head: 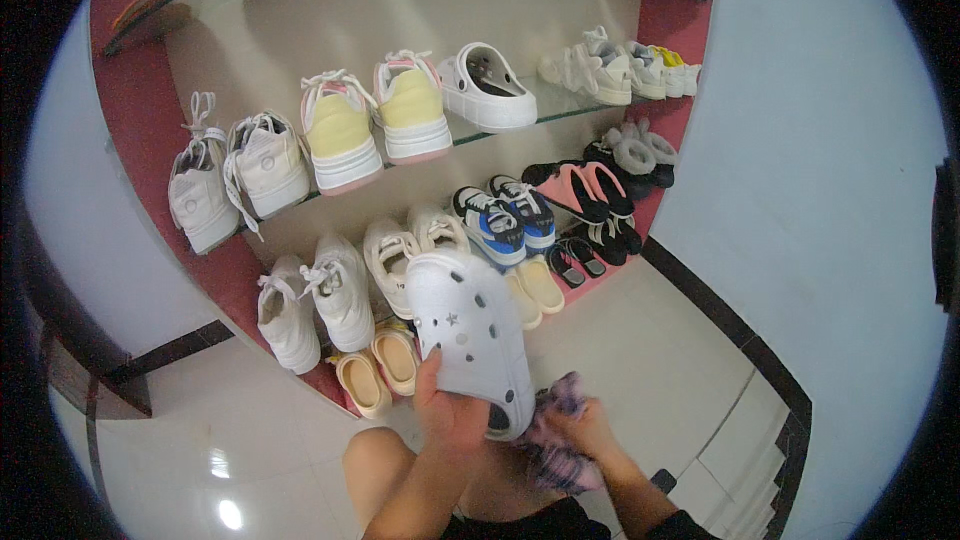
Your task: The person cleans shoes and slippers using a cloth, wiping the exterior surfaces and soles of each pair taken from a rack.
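A white foam clog (469, 315) with vent holes and a small star charm is gripped near its heel by my left hand (454, 412), toe pointing up towards the shelves. My right hand (589, 431) clutches a crumpled, patterned pinkish-purple cloth (562, 465) close to the clog's right side; motion blurs the cloth, and its contact with the clog is hard to tell. Another white clog (491, 90) rests on the glass shelf (577, 112), right of a pair of white sneakers with yellow heels (412, 105).
Several white sneakers (337, 292) line the lower level, with cream slip-ons (364, 382), blue-and-white sneakers (499, 225) and pink-and-black shoes (574, 191). More shoes stand on the glass shelf. A pale wall (810, 165) with dark skirting rises at right, above the tiled floor (637, 345).
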A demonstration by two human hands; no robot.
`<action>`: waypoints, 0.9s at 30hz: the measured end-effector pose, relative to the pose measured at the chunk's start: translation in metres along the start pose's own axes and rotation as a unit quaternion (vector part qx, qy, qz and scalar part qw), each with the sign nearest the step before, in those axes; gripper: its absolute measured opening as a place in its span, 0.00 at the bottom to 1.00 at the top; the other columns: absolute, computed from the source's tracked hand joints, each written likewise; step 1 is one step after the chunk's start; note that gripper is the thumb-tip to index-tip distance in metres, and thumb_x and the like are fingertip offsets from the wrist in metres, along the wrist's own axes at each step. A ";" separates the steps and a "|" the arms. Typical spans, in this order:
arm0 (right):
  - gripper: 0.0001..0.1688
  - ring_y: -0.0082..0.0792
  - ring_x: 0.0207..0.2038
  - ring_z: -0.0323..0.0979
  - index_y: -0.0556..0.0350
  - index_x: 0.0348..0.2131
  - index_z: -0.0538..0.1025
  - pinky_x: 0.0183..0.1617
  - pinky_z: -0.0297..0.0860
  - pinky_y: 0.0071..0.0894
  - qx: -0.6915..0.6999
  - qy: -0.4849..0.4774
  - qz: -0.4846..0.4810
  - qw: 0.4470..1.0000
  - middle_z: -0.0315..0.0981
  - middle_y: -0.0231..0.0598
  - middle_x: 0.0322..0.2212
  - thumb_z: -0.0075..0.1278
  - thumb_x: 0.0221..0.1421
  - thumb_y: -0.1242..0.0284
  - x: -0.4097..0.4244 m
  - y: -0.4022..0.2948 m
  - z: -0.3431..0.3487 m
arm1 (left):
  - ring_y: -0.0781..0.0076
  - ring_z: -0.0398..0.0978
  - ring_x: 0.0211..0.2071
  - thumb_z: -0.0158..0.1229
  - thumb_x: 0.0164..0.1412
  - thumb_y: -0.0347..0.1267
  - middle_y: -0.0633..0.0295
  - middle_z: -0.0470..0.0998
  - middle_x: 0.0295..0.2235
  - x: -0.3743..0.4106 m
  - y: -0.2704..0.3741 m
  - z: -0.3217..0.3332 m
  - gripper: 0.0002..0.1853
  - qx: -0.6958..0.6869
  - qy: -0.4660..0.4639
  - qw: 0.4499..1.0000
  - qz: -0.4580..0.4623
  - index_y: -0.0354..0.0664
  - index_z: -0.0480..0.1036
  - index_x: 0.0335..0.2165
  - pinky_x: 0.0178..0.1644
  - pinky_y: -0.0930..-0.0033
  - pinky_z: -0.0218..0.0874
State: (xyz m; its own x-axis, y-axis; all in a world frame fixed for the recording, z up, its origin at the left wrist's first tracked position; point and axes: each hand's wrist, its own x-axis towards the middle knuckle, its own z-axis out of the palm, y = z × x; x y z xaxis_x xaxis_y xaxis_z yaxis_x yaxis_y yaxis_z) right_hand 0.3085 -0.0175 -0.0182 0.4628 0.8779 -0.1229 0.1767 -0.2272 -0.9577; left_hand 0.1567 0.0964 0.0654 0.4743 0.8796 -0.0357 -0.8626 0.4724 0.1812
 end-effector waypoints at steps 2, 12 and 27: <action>0.14 0.25 0.30 0.69 0.59 0.34 0.72 0.35 0.66 0.26 0.076 0.060 -0.009 0.995 0.72 0.33 0.27 0.51 0.48 0.69 0.028 -0.006 -0.021 | 0.59 0.61 0.50 0.45 0.54 0.32 0.55 0.65 0.48 0.001 0.002 -0.006 0.23 -0.015 0.009 1.000 -0.017 0.37 0.57 0.49 0.56 0.54 0.48; 0.19 0.30 0.31 0.66 0.53 0.33 0.70 0.36 0.64 0.32 0.251 0.222 -0.421 0.843 0.68 0.34 0.28 0.49 0.43 0.60 0.230 -0.251 -0.109 | 0.56 0.57 0.53 0.45 0.53 0.32 0.53 0.61 0.50 0.032 -0.011 -0.042 0.26 0.000 0.026 0.993 -0.118 0.37 0.53 0.51 0.57 0.51 0.45; 0.27 0.30 0.35 0.68 0.60 0.42 0.70 0.38 0.63 0.25 0.037 -0.071 -0.088 0.993 0.71 0.41 0.37 0.40 0.52 0.57 0.525 -0.266 -0.104 | 0.55 0.56 0.53 0.50 0.50 0.35 0.53 0.60 0.50 0.075 -0.006 -0.086 0.31 0.037 0.100 0.982 -0.156 0.37 0.52 0.52 0.59 0.51 0.42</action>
State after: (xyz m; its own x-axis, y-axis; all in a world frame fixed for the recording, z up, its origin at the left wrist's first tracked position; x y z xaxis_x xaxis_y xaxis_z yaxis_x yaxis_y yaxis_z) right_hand 0.5952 0.4601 0.1992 0.3025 0.9530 0.0177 0.1766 -0.0378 -0.9835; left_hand 0.1819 0.1641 -0.0231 0.6627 0.6898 -0.2915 -0.6621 0.7216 0.2024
